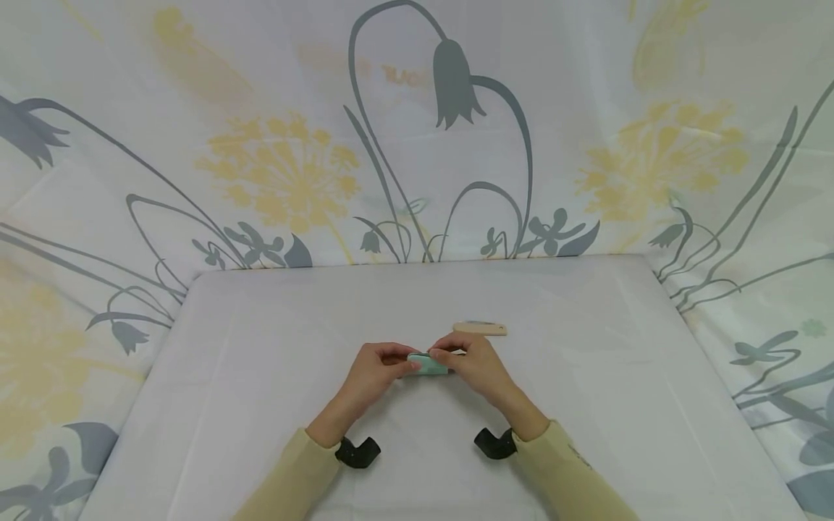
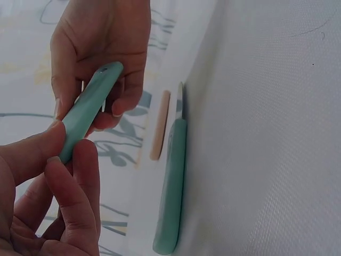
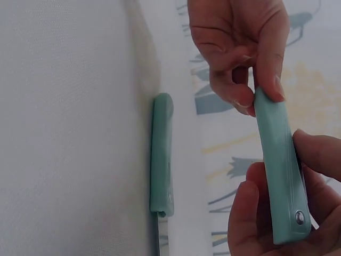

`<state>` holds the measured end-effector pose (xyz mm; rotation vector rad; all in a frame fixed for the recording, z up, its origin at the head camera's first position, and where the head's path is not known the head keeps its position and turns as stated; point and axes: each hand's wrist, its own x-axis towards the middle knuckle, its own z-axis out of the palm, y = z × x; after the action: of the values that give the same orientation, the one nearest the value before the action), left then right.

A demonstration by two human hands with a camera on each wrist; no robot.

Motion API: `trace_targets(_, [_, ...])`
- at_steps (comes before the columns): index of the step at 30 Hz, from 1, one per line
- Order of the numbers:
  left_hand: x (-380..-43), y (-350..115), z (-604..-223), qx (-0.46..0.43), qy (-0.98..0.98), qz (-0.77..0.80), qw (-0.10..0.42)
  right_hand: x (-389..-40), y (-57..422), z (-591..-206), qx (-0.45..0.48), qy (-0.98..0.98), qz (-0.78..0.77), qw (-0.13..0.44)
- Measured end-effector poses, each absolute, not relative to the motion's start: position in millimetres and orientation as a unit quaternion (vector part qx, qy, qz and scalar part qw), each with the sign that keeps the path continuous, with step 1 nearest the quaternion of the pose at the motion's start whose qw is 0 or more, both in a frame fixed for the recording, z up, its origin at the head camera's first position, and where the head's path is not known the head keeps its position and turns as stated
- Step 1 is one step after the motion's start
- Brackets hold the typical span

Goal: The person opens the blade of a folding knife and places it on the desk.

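Observation:
A green-handled folding knife (image 2: 88, 114) is held in the air between both hands, with a rivet near one end. My left hand (image 1: 378, 373) pinches one end between thumb and fingers. My right hand (image 1: 478, 365) grips the other end, its thumb on the long edge and its fingers on the opposite side. How far the blade stands out of this handle cannot be told. A second green-handled knife (image 3: 161, 154) lies on the table below the hands, its blade out toward the right-hand side.
Just beyond the right hand lies a beige-handled folding knife (image 1: 485, 329) on the white-covered table (image 1: 260, 325). Black wrist mounts (image 1: 358, 454) stick out from both sleeves. A flower-patterned cloth (image 1: 560, 65) hangs behind the table and at its sides.

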<state>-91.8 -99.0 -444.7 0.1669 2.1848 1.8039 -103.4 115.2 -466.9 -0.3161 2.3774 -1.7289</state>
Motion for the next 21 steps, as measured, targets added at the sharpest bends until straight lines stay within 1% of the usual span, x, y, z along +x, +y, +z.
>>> trace_targets(5, [-99,-99,-470,0.050,0.762,0.628,0.152,-101,113,-465,-0.091,0.812,-0.571,0.082])
trace_targets(7, [-100,-99,-474,0.049,0.763,0.627,0.150,-100,111,-465,-0.086,0.819,-0.562,0.075])
trace_targets(15, [-100,-96,-475,0.055,0.763,0.627,0.146,-99,108,-466,-0.078,0.831,-0.549,0.046])
trace_targets(21, [-100,-95,-477,0.046,0.769,0.618,0.154,-96,105,-467,-0.062,0.830,-0.553,0.032])
